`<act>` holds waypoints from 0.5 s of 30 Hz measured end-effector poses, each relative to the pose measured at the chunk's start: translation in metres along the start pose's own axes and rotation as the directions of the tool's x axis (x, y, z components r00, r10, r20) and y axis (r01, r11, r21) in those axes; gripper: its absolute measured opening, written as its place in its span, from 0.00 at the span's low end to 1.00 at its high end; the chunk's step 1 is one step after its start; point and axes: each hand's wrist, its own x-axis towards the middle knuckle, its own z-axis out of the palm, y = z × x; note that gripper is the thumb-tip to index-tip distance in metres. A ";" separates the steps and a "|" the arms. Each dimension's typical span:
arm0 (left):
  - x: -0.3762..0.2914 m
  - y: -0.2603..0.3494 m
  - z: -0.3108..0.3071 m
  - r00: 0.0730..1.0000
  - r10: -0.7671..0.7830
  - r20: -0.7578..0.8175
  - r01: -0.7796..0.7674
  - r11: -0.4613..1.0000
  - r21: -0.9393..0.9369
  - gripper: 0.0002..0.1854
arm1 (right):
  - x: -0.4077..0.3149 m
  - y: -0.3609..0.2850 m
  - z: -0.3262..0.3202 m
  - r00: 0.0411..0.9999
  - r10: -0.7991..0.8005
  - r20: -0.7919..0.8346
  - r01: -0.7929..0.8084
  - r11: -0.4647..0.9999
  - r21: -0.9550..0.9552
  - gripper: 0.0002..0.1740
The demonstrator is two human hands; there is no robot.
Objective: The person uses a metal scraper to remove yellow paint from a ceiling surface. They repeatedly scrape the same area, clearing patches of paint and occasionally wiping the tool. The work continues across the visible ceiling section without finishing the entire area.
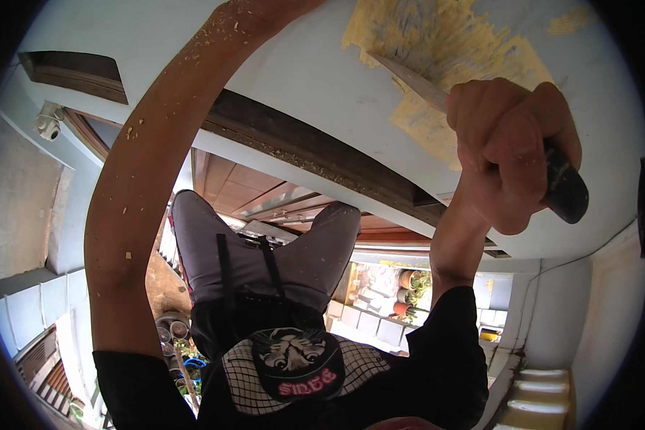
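Note:
My right hand (508,145) is closed around the black handle (567,185) of a bladed hand tool, either a knife or a scraper. Its tapered metal blade (414,83) points up and left, lying across a rough yellow patch (424,32) on the pale painted wall (312,70). Grey streaks run through that patch, and its edges are ragged. At the top edge of the picture my left forearm (140,156) leaves the frame, so my left hand is out of view. Small yellowish flakes cling to the forearm.
Below the patch runs a dark wooden ledge (312,153) scattered with flakes. A white security camera (48,121) is mounted at the left. Brown panelled doors (242,180) show beyond my knees. Potted plants (408,285) stand lower down, and a thin cable (586,255) crosses the right-hand wall.

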 end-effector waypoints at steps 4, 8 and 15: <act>0.000 -0.011 0.005 0.995 0.077 -0.067 -0.076 0.997 0.011 0.18 | 0.005 0.002 -0.005 0.994 -0.019 0.110 0.026 0.998 -0.064 0.11; -0.006 -0.005 0.007 0.997 0.054 -0.056 -0.055 0.998 -0.021 0.19 | 0.017 0.000 -0.018 0.957 -0.067 0.284 0.063 0.998 0.022 0.10; -0.002 -0.008 0.004 0.997 0.060 -0.041 -0.059 0.998 0.006 0.19 | 0.010 0.002 -0.004 0.998 0.009 0.062 -0.009 1.000 -0.010 0.10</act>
